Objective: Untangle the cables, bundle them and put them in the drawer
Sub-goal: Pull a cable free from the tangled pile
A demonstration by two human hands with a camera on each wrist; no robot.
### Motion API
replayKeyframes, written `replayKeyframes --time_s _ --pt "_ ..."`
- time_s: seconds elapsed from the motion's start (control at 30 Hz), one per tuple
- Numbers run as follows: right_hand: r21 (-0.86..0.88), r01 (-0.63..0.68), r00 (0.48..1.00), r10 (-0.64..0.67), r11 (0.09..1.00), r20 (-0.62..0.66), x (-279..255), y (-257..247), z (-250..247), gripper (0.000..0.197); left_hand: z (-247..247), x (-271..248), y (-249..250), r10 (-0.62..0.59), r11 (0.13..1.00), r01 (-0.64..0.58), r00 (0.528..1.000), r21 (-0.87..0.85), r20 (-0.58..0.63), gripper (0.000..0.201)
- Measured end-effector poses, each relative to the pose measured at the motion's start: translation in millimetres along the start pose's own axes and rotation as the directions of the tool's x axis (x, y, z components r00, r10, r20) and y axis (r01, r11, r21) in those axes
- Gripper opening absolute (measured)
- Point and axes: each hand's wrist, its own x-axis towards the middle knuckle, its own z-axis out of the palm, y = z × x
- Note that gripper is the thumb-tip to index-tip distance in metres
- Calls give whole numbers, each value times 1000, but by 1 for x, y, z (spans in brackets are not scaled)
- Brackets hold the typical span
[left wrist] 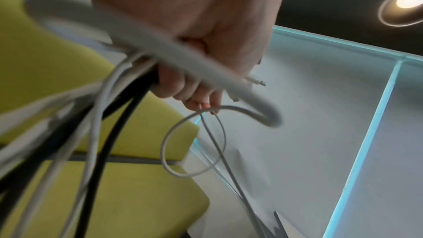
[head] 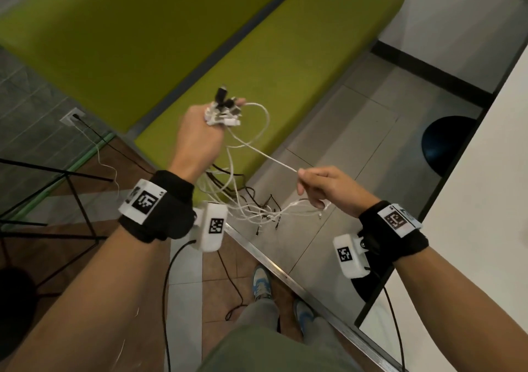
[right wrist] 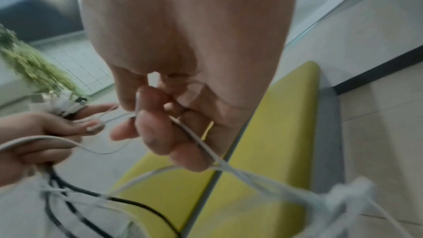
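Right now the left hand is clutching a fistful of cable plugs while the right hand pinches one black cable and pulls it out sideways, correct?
Nearly. The cable pinched by the right hand is white, not black, as the head view shows. The left hand does grip the cluster of plugs.

A green bench [head: 285, 65] runs across the upper part of the head view, its seat and back split by a grey strip [head: 217, 54]. Left of the bench, a wall socket [head: 73, 115] has a black lead and a white lead plugged in. Below the socket stands a black wire frame [head: 65, 197]. Right of the bench is pale tiled floor [head: 337, 131], and beyond it a dark round stool [head: 445, 143] beside a white counter [head: 491, 200]. Near the bottom, blue shoes [head: 261, 283] stand on the floor. The left wrist view shows a ceiling lamp [left wrist: 405, 1]; the right wrist view shows a blurred plant [right wrist: 34, 66] left of the bench.
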Motion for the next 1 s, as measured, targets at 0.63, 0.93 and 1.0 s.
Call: replayKeyframes --time_s 0.63,0.93,1.0 --pt "-237 -184 951 111 954 -289 6 79 -35 54 -54 37 -33 -78 996 91 892 8 -445 31" --pt "-150 -415 841 316 897 -440 3 104 -43 54 -60 37 -16 -84 996 75 905 -40 -417 30" --pt "-218 -482 820 350 848 -453 9 103 -46 51 -48 29 -10 -55 997 34 945 -70 -323 32"
